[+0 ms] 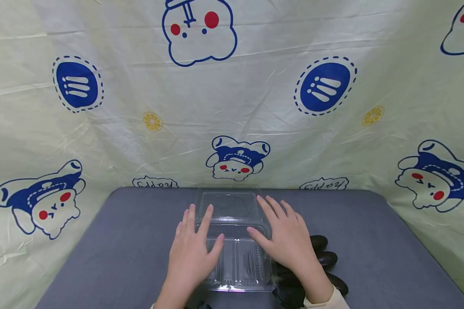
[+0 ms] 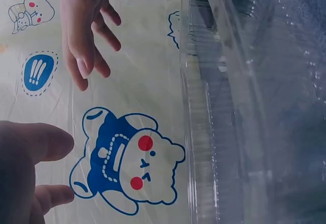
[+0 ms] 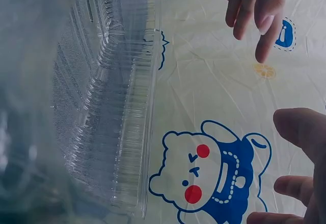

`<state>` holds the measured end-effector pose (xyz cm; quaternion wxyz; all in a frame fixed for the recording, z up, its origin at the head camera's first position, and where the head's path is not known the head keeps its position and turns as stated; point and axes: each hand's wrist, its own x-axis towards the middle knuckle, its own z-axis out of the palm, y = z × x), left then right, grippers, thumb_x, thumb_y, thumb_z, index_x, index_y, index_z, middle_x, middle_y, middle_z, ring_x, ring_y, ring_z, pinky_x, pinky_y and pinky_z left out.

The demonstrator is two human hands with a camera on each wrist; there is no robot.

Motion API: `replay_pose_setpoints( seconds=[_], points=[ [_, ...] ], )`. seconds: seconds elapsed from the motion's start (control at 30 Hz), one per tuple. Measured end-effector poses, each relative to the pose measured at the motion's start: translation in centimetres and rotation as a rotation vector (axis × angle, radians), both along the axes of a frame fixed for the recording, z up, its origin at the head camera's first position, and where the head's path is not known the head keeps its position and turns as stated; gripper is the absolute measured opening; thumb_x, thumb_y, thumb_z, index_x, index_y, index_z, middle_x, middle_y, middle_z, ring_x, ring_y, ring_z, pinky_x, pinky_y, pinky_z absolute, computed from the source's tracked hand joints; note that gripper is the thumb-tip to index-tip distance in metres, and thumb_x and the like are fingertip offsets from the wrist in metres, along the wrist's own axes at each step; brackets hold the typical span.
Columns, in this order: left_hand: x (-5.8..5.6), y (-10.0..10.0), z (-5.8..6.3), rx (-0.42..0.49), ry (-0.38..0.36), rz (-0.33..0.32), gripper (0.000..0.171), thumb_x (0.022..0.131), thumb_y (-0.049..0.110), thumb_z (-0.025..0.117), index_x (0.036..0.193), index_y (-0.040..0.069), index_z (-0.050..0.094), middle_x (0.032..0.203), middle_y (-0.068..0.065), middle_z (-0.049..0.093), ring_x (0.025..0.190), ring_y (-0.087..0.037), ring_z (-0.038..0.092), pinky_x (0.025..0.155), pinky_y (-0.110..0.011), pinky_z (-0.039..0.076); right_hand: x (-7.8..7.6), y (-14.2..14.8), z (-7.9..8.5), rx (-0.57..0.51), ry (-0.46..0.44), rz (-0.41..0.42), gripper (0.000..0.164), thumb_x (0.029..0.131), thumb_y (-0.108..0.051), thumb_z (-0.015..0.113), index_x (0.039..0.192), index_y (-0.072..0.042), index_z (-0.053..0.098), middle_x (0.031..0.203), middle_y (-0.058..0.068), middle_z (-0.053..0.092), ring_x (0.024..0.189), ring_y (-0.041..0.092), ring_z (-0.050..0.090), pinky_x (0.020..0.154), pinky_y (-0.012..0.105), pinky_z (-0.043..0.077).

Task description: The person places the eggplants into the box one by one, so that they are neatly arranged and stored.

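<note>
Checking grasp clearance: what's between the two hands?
In the head view, an open clear plastic container shows between the left hand and right hand.

The person has a bare left hand and a bare right hand, both with slender fingers that narrow to rounded tips. The thumbs are shorter, with blunt ends, and a smooth, short nail shows in the left wrist view. The wrists are slim, widening into the forearms. Around the right forearm is a plain, pale cream fabric sleeve with a loose edge. Only a thin sliver of a pale left sleeve appears, cut off by the lower border of the head view.
</note>
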<state>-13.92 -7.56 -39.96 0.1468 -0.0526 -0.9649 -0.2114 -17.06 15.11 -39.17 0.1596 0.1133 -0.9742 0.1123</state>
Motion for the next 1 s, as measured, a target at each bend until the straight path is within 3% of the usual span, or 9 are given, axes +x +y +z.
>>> replay_pose_setpoints(
  seconds=[0.53, 1.0],
  points=[
    [0.7, -2.2, -1.1, 0.002, 0.011, 0.007, 0.073, 0.093, 0.046, 0.060, 0.157, 0.025, 0.031, 0.161, -0.022, 0.029, 0.149, -0.038, 0.028, 0.120, -0.054, 0.029, -0.2, 0.9, -0.3, -0.019, -0.055, 0.019, 0.082, 0.089, -0.066, 0.058, 0.156, -0.028, 0.032, 0.153, 0.008, 0.046, 0.139, 0.040, 0.042, 0.106, 0.066, 0.037],
    [1.4, -4.0, -2.3, 0.010, 0.054, 0.008, 0.078, 0.092, 0.043, 0.064, 0.157, 0.015, 0.031, 0.158, -0.021, 0.035, 0.146, -0.038, 0.035, 0.117, -0.056, 0.033, -0.5, 1.7, -0.5, -0.019, -0.039, 0.044, 0.080, 0.090, -0.071, 0.051, 0.156, -0.030, 0.031, 0.151, 0.007, 0.048, 0.134, 0.037, 0.047, 0.100, 0.065, 0.042]
  ],
)
